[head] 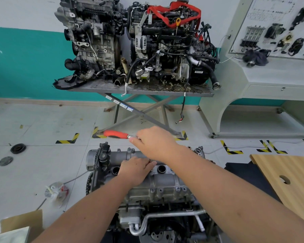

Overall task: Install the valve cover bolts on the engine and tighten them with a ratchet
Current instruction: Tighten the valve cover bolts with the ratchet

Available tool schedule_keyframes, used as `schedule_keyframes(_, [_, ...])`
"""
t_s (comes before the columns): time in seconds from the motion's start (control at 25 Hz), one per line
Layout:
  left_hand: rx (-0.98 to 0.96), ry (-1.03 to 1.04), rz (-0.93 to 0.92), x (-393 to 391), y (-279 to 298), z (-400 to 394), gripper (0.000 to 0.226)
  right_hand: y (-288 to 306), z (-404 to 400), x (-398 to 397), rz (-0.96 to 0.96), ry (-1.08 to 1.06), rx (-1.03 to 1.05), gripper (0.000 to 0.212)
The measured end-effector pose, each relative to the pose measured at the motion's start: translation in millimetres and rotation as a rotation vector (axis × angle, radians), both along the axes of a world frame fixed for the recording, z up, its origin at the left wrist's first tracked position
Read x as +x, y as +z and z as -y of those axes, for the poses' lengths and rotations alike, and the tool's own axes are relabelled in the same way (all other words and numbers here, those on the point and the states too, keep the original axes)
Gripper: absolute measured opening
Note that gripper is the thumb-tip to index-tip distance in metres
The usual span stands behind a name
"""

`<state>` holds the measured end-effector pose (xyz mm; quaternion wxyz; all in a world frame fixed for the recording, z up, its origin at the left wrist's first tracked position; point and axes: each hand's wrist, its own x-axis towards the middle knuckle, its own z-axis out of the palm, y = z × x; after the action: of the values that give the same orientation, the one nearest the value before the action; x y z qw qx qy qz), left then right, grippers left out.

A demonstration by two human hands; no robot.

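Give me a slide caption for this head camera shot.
Right hand works a red-handled ratchet on the engine's valve cover while the left hand steadies it.

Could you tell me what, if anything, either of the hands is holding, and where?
Right hand grips the red-handled ratchet near its metal head; left hand rests on the grey valve cover.

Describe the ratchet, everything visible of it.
The ratchet has a red handle, seemingly rubber or plastic, joined to a shiny metal shank. It lies roughly level, handle pointing to the person's left, above the far edge of the engine's valve cover. The right hand grips its head end and hides the head and any socket. Nothing else touches it. The handle looks slightly blurred.
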<state>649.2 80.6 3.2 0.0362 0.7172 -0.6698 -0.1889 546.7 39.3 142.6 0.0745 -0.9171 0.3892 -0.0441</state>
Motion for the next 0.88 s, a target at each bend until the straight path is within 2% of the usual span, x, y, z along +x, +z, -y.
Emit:
schedule_keyframes(0.08, [-0.006, -0.010, 0.025, 0, 0, 1, 0.043, -6, -4, -3, 0.007, 0.129, -0.058, 0.050])
schedule_keyframes(0.16, [-0.017, 0.008, -0.002, -1, 1, 2, 0.046, -8, -3, -9, 0.025, 0.161, -0.086, 0.050])
schedule_keyframes(0.28, [-0.033, -0.007, -0.006, -1, 0, 1, 0.046, -6, -1, -9, 0.007, -0.045, -0.134, 0.054])
schedule_keyframes(0.4, [0.007, -0.030, 0.053, 0, 0, 0, 0.041, -7, -2, 1, 0.054, -0.264, -0.051, 0.053])
schedule_keyframes(0.6, [0.000, -0.012, 0.061, -1, 4, 0, 0.029, -6, -2, 17, 0.150, -0.445, 0.021, 0.040])
schedule_keyframes(0.72, [-0.024, -0.018, 0.085, -1, -1, -2, 0.027, -13, -7, 21, 0.092, -0.328, -0.106, 0.041])
schedule_keyframes(0.8, [-0.049, -0.010, 0.043, 0, -1, -1, 0.032, -13, -5, 14, 0.030, -0.155, -0.211, 0.039])
schedule_keyframes(0.88, [-0.036, 0.007, -0.010, 0, 0, 2, 0.043, -8, 4, 1, -0.039, 0.050, -0.213, 0.041])
